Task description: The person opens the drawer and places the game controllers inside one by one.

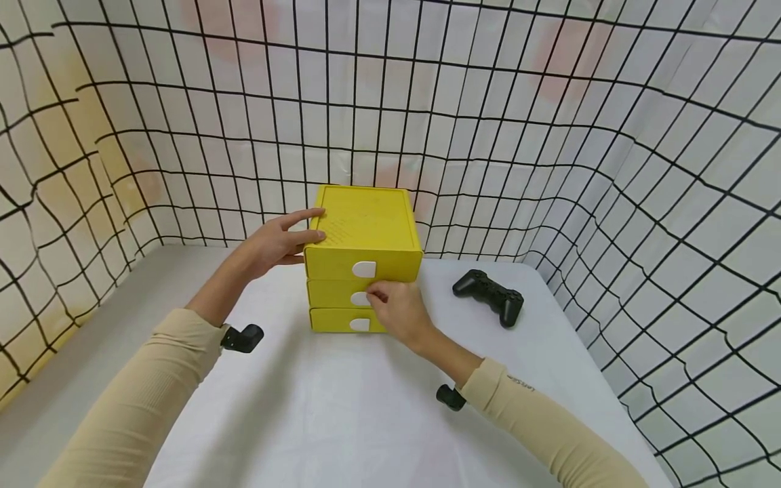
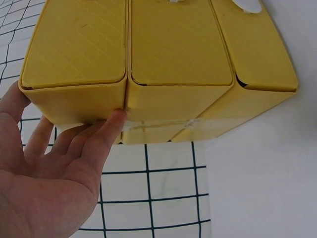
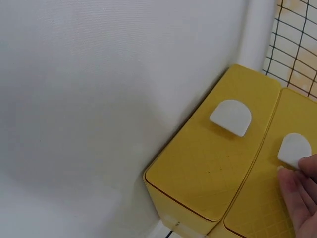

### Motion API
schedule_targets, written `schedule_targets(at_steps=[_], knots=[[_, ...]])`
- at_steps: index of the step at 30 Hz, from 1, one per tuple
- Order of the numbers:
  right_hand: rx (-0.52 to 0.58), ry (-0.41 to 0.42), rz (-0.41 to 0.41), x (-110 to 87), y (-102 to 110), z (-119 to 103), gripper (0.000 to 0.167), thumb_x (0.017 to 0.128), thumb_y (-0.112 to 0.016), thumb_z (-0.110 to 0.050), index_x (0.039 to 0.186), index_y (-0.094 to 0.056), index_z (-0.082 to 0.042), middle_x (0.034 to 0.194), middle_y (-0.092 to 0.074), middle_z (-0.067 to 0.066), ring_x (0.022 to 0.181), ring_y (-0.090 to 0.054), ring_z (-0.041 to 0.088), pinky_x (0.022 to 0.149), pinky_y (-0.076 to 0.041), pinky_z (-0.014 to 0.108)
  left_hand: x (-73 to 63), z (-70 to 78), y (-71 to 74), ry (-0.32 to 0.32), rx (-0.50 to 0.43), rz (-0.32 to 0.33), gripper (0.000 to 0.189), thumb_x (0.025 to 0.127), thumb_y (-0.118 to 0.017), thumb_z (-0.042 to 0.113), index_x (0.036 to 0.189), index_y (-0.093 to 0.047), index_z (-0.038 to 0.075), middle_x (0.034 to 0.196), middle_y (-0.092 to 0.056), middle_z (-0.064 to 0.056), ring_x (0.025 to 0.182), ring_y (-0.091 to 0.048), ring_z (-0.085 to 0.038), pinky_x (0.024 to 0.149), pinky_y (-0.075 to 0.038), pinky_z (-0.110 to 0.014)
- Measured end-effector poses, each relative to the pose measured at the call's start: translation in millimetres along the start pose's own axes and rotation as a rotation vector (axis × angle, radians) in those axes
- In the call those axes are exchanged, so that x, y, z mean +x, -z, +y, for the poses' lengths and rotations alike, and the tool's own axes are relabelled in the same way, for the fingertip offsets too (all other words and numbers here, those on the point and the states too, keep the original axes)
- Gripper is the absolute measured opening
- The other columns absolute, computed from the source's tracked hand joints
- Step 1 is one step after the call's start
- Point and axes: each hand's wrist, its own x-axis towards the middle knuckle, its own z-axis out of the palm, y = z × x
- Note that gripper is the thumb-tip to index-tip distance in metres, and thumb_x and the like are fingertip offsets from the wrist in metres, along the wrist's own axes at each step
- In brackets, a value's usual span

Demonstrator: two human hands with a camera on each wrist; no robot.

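A yellow drawer unit (image 1: 369, 217) with three stacked drawers stands on the table, each front bearing a white rounded tab handle. My left hand (image 1: 276, 240) rests against its upper left, some fingertips on the top edge and other fingers along the side, as the left wrist view also shows. With thumb and fingers, my right hand (image 1: 403, 312) pinches the edge of the middle drawer's handle (image 3: 295, 148). Below it, the bottom drawer's handle (image 3: 232, 118) is untouched. All three drawers look pushed in.
A black game controller (image 1: 488, 297) lies on the white table (image 1: 342, 407), to the right of the drawer unit. Black wire mesh (image 1: 378, 122) stands behind and along both sides, with white sheeting behind it.
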Motion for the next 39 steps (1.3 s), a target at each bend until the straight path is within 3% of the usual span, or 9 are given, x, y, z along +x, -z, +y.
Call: schedule_targets(at_steps=[15, 28, 34, 39], knots=[[-0.009, -0.034, -0.032, 0.8, 2, -2, 0.008, 0.091, -0.073, -0.005, 0.089, -0.08, -0.001, 0.079, -0.077, 0.007, 0.068, -0.07, 0.013, 0.063, -0.059, 0.019, -1.1, -0.3, -0.6, 0.0, 0.01, -0.002, 0.069, 0.099, -0.067, 0.038, 0.159, -0.033, 0.034, 0.157, -0.045, -0.01, 0.142, -0.049, -0.029, 0.117, -0.04, -0.05], [-0.006, -0.109, -0.113, -2.9, 13, -4, 0.01, 0.092, -0.069, -0.005, 0.094, -0.078, -0.003, 0.084, -0.076, 0.005, 0.075, -0.07, 0.015, 0.069, -0.061, 0.025, -0.1, -1.3, 0.7, -0.001, 0.009, -0.003, 0.069, 0.099, -0.066, 0.038, 0.159, -0.033, 0.035, 0.158, -0.044, -0.011, 0.143, -0.048, -0.03, 0.117, -0.04, -0.051], [-0.038, -0.209, -0.223, -11.2, 15, -2, 0.005, 0.09, -0.074, -0.009, 0.087, -0.077, -0.007, 0.079, -0.073, -0.001, 0.075, -0.065, 0.012, 0.067, -0.057, 0.025, 0.0, -1.2, 1.8, 0.001, 0.016, -0.007, 0.069, 0.099, -0.066, 0.038, 0.159, -0.032, 0.035, 0.158, -0.043, -0.011, 0.143, -0.047, -0.03, 0.117, -0.041, -0.051], [-0.024, -0.233, -0.286, -16.8, 8, 2, 0.008, 0.09, -0.073, -0.007, 0.094, -0.079, -0.004, 0.085, -0.076, 0.002, 0.08, -0.069, 0.015, 0.071, -0.059, 0.027, -0.2, -1.6, 2.0, -0.001, 0.018, -0.003, 0.068, 0.099, -0.066, 0.038, 0.159, -0.033, 0.036, 0.157, -0.045, -0.011, 0.143, -0.047, -0.03, 0.117, -0.041, -0.051]])
